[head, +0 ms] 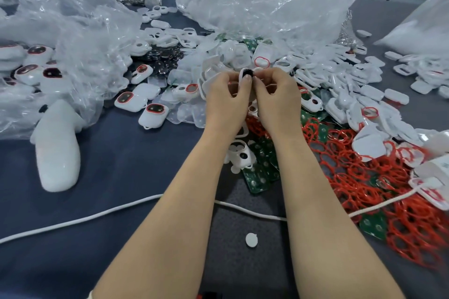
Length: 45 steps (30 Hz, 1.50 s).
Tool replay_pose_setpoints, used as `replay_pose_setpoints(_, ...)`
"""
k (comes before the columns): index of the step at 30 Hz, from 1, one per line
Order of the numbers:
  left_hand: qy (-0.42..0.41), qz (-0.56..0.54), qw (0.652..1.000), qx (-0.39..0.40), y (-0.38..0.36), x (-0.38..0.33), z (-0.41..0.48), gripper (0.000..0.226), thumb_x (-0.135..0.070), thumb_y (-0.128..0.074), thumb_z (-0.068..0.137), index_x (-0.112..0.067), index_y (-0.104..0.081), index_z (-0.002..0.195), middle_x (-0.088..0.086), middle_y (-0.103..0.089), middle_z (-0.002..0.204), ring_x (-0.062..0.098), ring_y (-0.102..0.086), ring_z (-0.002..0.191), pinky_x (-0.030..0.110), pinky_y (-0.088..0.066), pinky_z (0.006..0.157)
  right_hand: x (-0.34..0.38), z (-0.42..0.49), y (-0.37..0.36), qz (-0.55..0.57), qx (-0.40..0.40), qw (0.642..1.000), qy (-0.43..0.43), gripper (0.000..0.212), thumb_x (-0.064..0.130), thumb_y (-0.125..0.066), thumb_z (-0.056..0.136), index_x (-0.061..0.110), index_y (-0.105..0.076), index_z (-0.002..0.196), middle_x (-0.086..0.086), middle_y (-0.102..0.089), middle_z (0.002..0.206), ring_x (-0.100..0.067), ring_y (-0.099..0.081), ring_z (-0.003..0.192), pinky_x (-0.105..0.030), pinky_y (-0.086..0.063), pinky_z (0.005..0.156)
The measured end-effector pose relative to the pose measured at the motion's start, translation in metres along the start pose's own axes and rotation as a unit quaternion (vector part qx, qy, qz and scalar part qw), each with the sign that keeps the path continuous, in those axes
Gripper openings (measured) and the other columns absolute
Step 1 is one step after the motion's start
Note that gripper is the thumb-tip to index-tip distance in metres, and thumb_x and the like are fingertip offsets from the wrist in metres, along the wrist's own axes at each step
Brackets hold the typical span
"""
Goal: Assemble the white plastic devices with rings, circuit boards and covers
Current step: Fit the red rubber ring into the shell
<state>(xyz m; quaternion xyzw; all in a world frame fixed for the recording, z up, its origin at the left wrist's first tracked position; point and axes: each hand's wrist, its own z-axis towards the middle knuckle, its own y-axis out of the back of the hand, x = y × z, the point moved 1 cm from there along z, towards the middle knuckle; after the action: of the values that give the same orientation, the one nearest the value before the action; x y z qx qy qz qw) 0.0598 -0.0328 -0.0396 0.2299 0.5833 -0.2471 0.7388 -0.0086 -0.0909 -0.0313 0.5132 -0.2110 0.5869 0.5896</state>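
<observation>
- White plastic device [243, 75] sits raised above the middle of the cluttered table, held between both hands (a dark round part shows on it).
- Left hand [224, 99] and right hand [278, 98] both pinch it, fingers curled.
- Red rings [364, 177] are heaped at 4 o'clock of the hands.
- Green circuit boards [258, 175] lie at 6 o'clock.
- Red-ringed devices [153, 115] lie at 9 o'clock.

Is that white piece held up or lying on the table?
Held up: left hand and right hand both pinch the white piece above the pile.
</observation>
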Motion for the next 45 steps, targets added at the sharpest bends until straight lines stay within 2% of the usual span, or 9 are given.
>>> replay_pose_setpoints(3,0.010,0.019,1.000,-0.018,0.001,0.002,0.003,0.012,-0.018,-0.055,0.097,-0.014,-0.057,0.086,0.006,-0.067,0.084,0.024,-0.067,0.084,0.042,-0.056,0.080,0.001,0.000,-0.002,-0.019,0.008,1.000,0.019,0.011,0.013,-0.058,0.091,0.010,-0.068,0.097,-0.008,-0.065,0.101,-0.018,-0.058,0.093,-0.034,-0.046,0.090)
replay_pose_setpoints(6,0.024,0.023,0.999,-0.018,0.003,0.004,0.004,0.013,-0.018,-0.055,0.097,-0.013,-0.057,0.085,0.009,-0.068,0.085,0.028,-0.067,0.085,0.045,-0.055,0.081,0.004,-0.003,-0.002,-0.047,0.021,0.996,0.073,0.020,0.008,-0.056,0.092,0.011,-0.066,0.109,-0.007,-0.057,0.109,-0.011,-0.053,0.091,-0.015,-0.044,0.082)
replay_pose_setpoints(12,0.033,0.034,0.999,-0.027,0.004,0.005,0.004,0.015,-0.016,-0.058,0.093,-0.025,-0.052,0.082,-0.005,-0.061,0.078,0.011,-0.058,0.072,0.017,-0.044,0.062,0.007,-0.005,-0.005,-0.071,0.037,0.991,0.104,0.031,0.002,-0.051,0.090,0.013,-0.069,0.113,-0.006,-0.058,0.111,-0.023,-0.058,0.100,-0.032,-0.048,0.089)
replay_pose_setpoints(17,0.060,-0.011,0.998,-0.029,0.004,0.004,0.003,0.011,-0.015,-0.058,0.093,-0.022,-0.056,0.085,0.008,-0.069,0.090,0.022,-0.066,0.083,0.039,-0.055,0.077,0.005,-0.007,-0.006,-0.053,-0.001,0.992,0.114,0.021,0.004,-0.055,0.089,0.008,-0.068,0.105,-0.007,-0.060,0.105,-0.010,-0.056,0.081,-0.005,-0.039,0.074)
replay_pose_setpoints(21,0.075,-0.050,0.996,-0.021,0.005,0.003,0.003,0.011,-0.009,-0.055,0.093,-0.018,-0.061,0.094,0.006,-0.070,0.090,0.023,-0.069,0.087,0.047,-0.057,0.084,0.002,-0.007,-0.007,-0.038,-0.022,0.994,0.100,0.010,0.004,-0.061,0.086,0.002,-0.061,0.096,-0.007,-0.062,0.093,-0.014,-0.056,0.079,-0.019,-0.044,0.074)
replay_pose_setpoints(27,0.050,-0.040,0.998,-0.025,0.004,0.004,0.004,0.016,-0.005,-0.053,0.093,-0.013,-0.054,0.108,-0.001,-0.066,0.086,0.020,-0.068,0.089,0.045,-0.055,0.087,-0.001,0.000,0.000,0.099,-0.053,0.994,-0.007,0.013,0.003,-0.059,0.089,0.003,-0.064,0.101,0.004,-0.064,0.087,-0.003,-0.058,0.077,-0.017,-0.049,0.077)
replay_pose_setpoints(31,0.032,-0.045,0.998,-0.001,0.003,0.005,0.002,0.023,-0.002,-0.050,0.092,-0.025,-0.053,0.096,0.001,-0.065,0.078,0.011,-0.062,0.070,0.040,-0.058,0.077,0.002,-0.002,-0.001,0.024,-0.005,0.998,0.054,0.023,0.005,-0.055,0.092,0.015,-0.071,0.105,0.002,-0.060,0.101,-0.001,-0.054,0.089,-0.010,-0.042,0.080)
replay_pose_setpoints(37,0.043,-0.056,0.997,0.012,0.001,0.001,0.000,0.023,-0.001,-0.049,0.090,-0.022,-0.059,0.092,0.013,-0.068,0.086,0.019,-0.063,0.073,0.030,-0.050,0.065,0.003,-0.004,-0.004,-0.017,-0.019,0.996,0.087,0.015,0.001,-0.057,0.088,0.005,-0.067,0.098,-0.005,-0.060,0.099,-0.010,-0.057,0.085,-0.005,-0.037,0.075)
replay_pose_setpoints(45,0.053,-0.037,0.998,0.012,0.000,0.000,0.001,0.018,-0.010,-0.054,0.096,0.000,-0.060,0.110,0.020,-0.069,0.100,0.030,-0.068,0.096,0.048,-0.054,0.090,-0.003,0.000,-0.002,0.060,-0.019,0.998,0.000,0.011,0.008,-0.060,0.090,0.016,-0.067,0.094,-0.006,-0.062,0.104,0.000,-0.055,0.081,-0.014,-0.045,0.080)
